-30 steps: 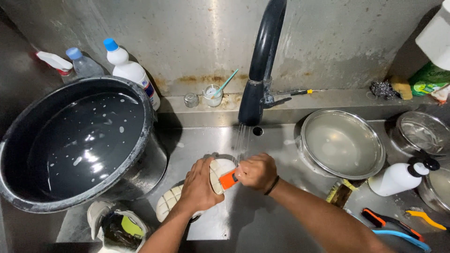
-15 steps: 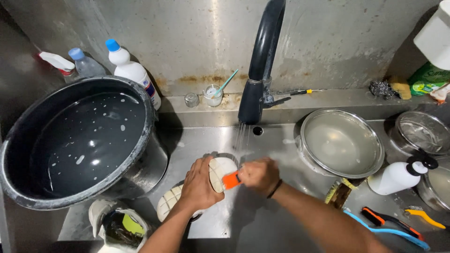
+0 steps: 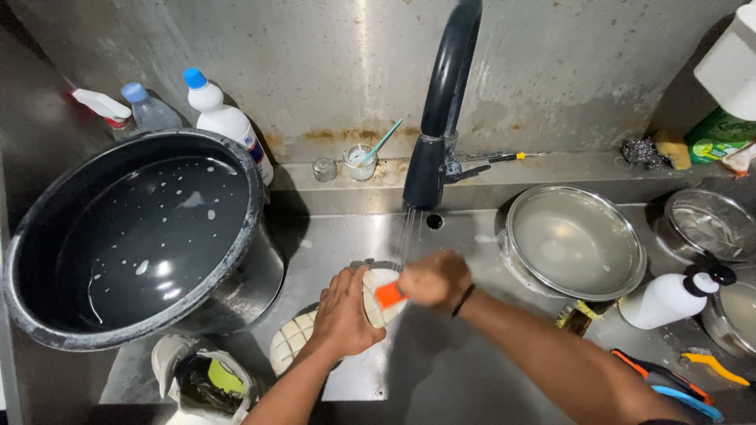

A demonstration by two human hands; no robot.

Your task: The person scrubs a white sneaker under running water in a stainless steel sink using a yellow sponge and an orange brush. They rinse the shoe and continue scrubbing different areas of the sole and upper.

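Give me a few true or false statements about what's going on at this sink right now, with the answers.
1. Water runs from the tap. True.
2. The left hand holds a pale round item. True.
3. The right hand holds a green sponge. False: it holds an orange tool.
4. The big dark basin sits right of the tap. False: it sits left.
5. A steel bowl sits right of the hands. True.

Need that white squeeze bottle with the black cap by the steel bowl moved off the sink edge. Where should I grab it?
Take the white squeeze bottle around its wide body, coming down from above. It lies tilted on its side, black cap pointing right toward the steel pots, so the cap end is crowded. The steel bowl sits just upper left, leaving the top of the body the most open part.
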